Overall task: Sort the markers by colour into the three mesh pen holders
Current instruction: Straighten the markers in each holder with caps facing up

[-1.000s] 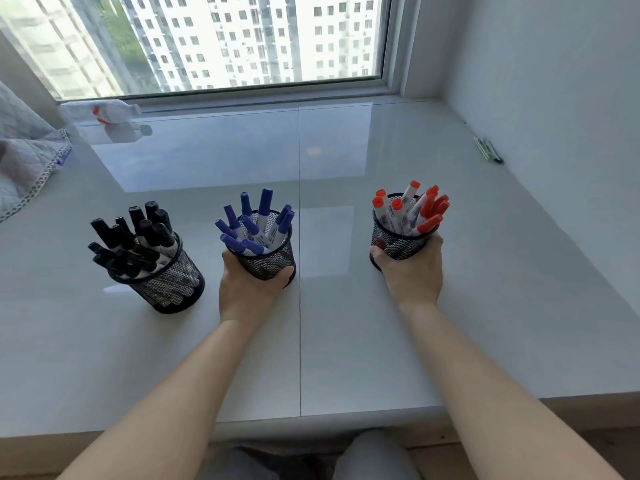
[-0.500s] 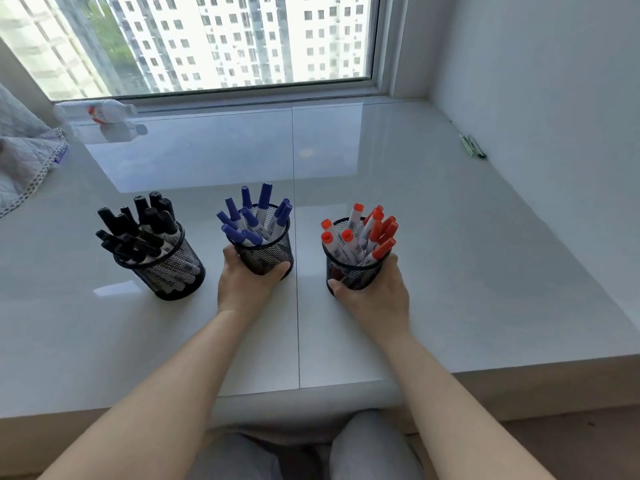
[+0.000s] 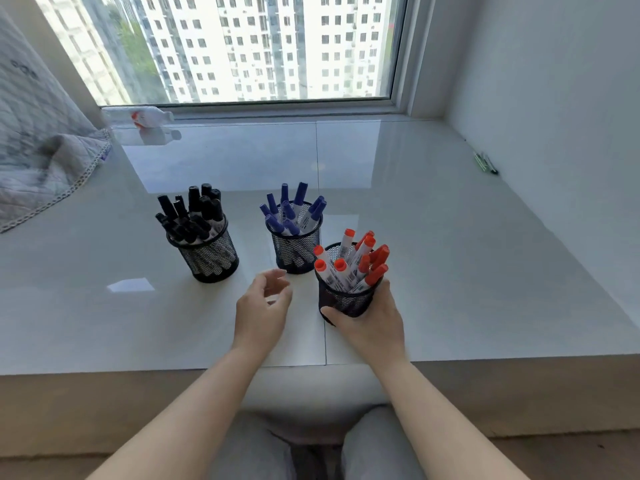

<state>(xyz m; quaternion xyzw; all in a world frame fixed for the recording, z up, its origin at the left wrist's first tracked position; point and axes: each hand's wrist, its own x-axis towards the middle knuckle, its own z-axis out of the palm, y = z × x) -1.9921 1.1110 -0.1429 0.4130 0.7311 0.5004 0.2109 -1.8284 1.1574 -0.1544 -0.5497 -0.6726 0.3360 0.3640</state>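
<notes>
While our right hand (image 3: 372, 322) wraps the black mesh holder of red markers (image 3: 348, 296) near the front edge of the glossy white windowsill (image 3: 450, 271), our left hand (image 3: 261, 308) hovers with fingers spread. Two more round mesh holders (image 3: 211, 258) stand behind it.

3 black mesh pen holders stand upright on the glossy white sill. The left holder (image 3: 209, 256) is packed with black markers (image 3: 192, 214), the middle holder (image 3: 296, 249) with blue markers (image 3: 292, 211), the nearest, right holder (image 3: 348, 299) with red-capped white markers (image 3: 353, 263).

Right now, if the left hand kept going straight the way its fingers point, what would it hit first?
Most likely the holder of blue markers, just ahead of the open left hand; depth is hard to judge.
</notes>
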